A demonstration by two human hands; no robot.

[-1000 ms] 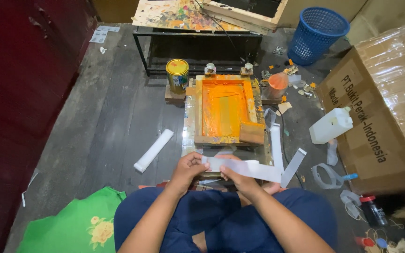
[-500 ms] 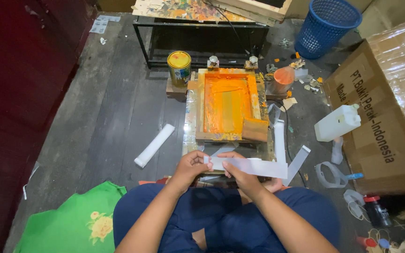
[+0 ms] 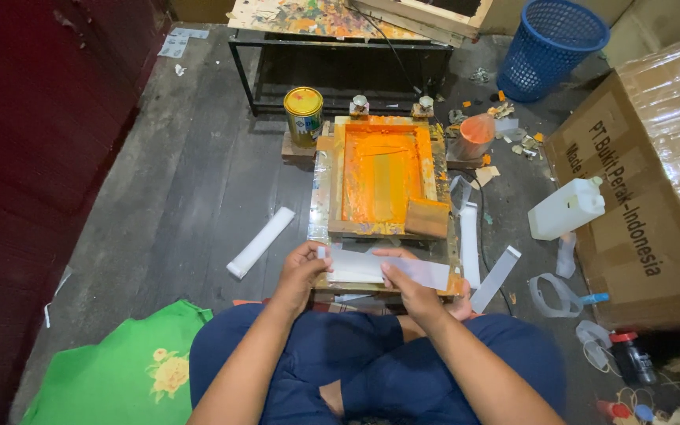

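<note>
Only one view here, a head cam worn by the person sitting on the floor, looking steeply down and a bit forward. Their own knees and forearms fill the bottom edge, so it's close in, with both hands around the middle. Straight ahead sits the orange screen frame, and the top edge reaches a blue basket. Red wall runs along the left, cardboard box on the right.

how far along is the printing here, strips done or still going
Looks midway. Done, it seems: white strips lie aside on the floor, others right of the orange-inked screen frame. In hand: left hand and right hand hold a white strip before the frame. Left: cannot tell how many remain.
</note>
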